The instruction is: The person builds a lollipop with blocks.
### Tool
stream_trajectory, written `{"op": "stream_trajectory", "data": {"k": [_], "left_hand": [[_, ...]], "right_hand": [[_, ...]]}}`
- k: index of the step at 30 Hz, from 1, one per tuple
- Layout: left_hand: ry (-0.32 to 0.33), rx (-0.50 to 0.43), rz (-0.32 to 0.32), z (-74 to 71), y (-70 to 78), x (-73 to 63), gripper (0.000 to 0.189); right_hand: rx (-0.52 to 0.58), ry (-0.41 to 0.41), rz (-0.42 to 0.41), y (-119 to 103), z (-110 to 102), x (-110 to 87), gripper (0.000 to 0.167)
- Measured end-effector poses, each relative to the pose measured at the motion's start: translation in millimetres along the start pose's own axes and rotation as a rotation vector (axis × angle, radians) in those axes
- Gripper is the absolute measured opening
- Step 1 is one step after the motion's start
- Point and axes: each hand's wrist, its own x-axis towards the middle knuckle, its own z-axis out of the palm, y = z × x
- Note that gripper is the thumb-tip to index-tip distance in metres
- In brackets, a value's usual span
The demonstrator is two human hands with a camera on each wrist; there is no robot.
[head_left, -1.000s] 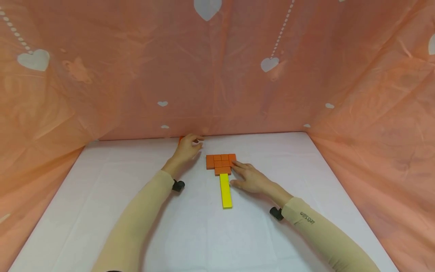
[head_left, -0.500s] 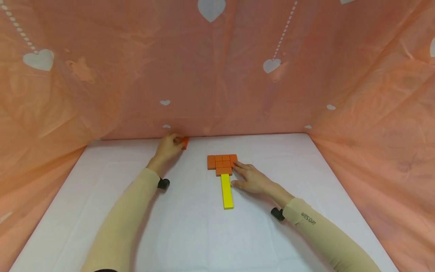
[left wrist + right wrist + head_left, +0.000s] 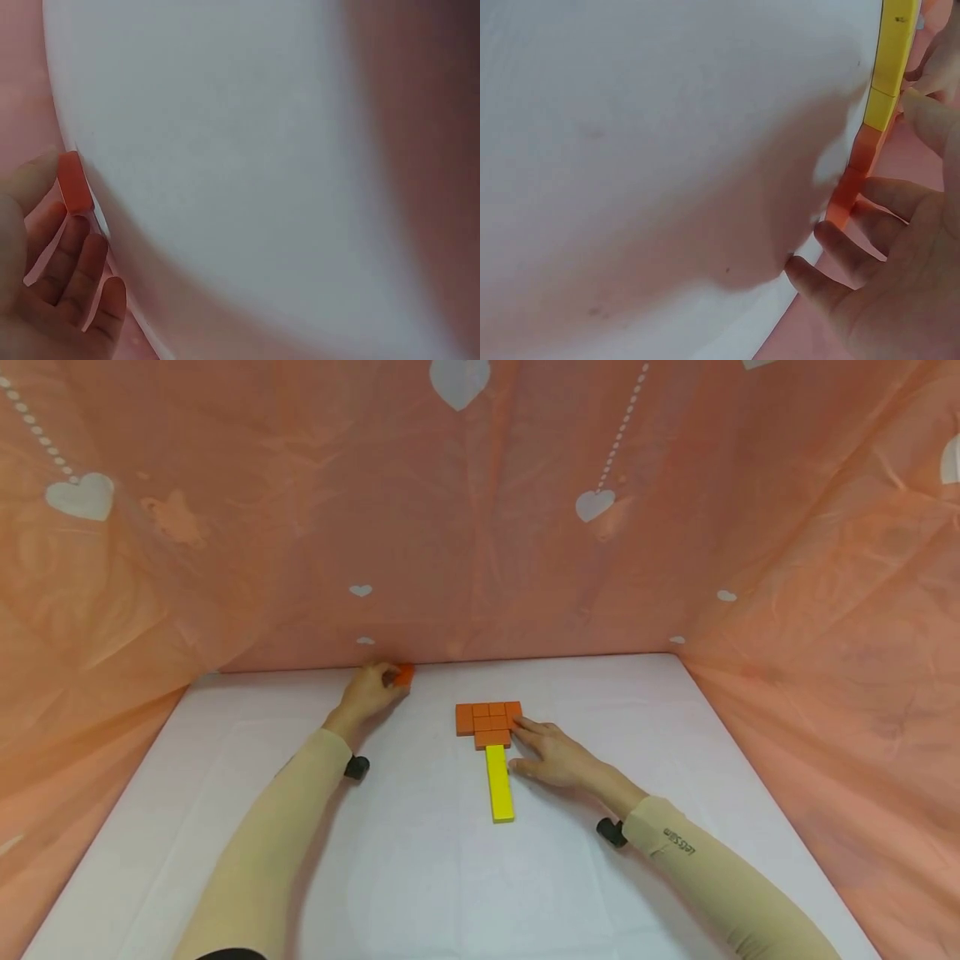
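My left hand (image 3: 366, 695), at the far edge of the table, pinches an orange block (image 3: 403, 675) between thumb and fingers. In the left wrist view the orange block (image 3: 75, 182) stands by the thumb, with the other fingers loosely bent below. Nearer the middle, several orange blocks (image 3: 491, 723) lie flat against one another in a stepped shape. A yellow strip (image 3: 499, 785) runs from them toward me; a seam crosses it in the right wrist view. My right hand (image 3: 558, 756) rests with extended fingers on the right side of the orange blocks, its thumb beside the yellow strip.
A white cloth (image 3: 420, 868) covers the table. Behind it hangs a pink curtain (image 3: 480, 552) with white hearts, which also closes off both sides. Each wrist wears a small black camera.
My left hand has moved left along the far edge and taken hold of the orange block there. The right hand and the arranged blocks have stayed in place.
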Motion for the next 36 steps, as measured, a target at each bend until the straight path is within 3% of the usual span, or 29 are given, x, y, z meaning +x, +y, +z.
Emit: {"op": "stream_trajectory", "data": {"k": [9,19,27,36], "left_hand": [[0.011,0.019,-0.026,1.9,-0.9,3.2,0.044],[-0.006,-0.073,0.001,1.9,0.8,4.5,0.037],[-0.057,-0.111,0.05,8.3,24.8,4.0,0.035],[-0.125,-0.19,0.083,29.1,52.2,12.2,0.029]], "right_hand": [[0.012,0.001,0.008,-1.2,-0.5,-0.5,0.073],[0.011,0.001,0.001,-1.3,-0.7,-0.4,0.073],[0.014,-0.001,0.0,-0.3,-0.8,-0.8,0.073],[0.006,-0.003,-0.011,1.3,-0.4,0.4,0.073]]}}
